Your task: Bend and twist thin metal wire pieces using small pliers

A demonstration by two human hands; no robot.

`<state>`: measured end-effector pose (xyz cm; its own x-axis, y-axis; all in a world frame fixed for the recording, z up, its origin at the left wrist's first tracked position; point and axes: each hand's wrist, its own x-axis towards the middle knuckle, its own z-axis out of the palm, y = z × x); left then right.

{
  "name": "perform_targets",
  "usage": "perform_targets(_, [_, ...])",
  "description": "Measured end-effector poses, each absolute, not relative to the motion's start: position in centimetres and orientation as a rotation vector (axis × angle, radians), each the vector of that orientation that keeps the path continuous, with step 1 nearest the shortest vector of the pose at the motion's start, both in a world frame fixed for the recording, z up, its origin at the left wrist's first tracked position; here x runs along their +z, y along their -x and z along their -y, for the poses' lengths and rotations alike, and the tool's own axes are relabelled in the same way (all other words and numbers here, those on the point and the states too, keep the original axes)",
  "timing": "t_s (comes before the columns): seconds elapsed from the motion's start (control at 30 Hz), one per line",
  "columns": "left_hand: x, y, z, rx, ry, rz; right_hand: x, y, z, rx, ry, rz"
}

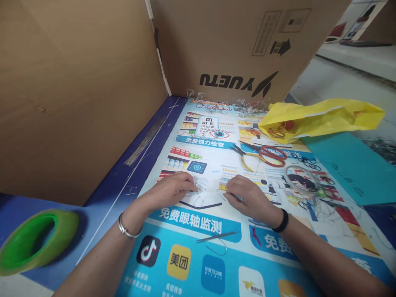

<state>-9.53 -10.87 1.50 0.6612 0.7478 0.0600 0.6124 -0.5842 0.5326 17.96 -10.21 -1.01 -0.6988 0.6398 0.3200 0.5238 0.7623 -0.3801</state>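
Note:
Both my hands rest low over a printed poster sheet. My left hand [176, 187] has its thumb and fingers pinched together at the end of a thin wire [201, 188]; the exact grip is too small to see. Across from it, my right hand [246, 196] is curled closed around a thin wire whose bent end [220, 191] sticks out towards the left. Short bent wire pieces [198, 201] lie between the hands. Beyond my right hand are yellow-handled pliers [247, 159] and red-handled scissors [272, 156]. Closer to me lies a bundle of straight wires [216, 236].
A roll of green tape [66, 237] stands at the left. Cardboard walls [216, 45] rise at the left and back. A yellow bag [321, 119], a turquoise sheet [355, 169] and a clear round roll [301, 179] are on the right. Straight wires [145, 142] lie along the left wall.

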Motion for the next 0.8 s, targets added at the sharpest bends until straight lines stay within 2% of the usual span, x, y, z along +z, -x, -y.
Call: perform_targets(0.8, [-0.3,11.3,9.4,0.417,-2.438,-1.165,-1.1,-18.0,10.1,0.416,0.865,2.490])
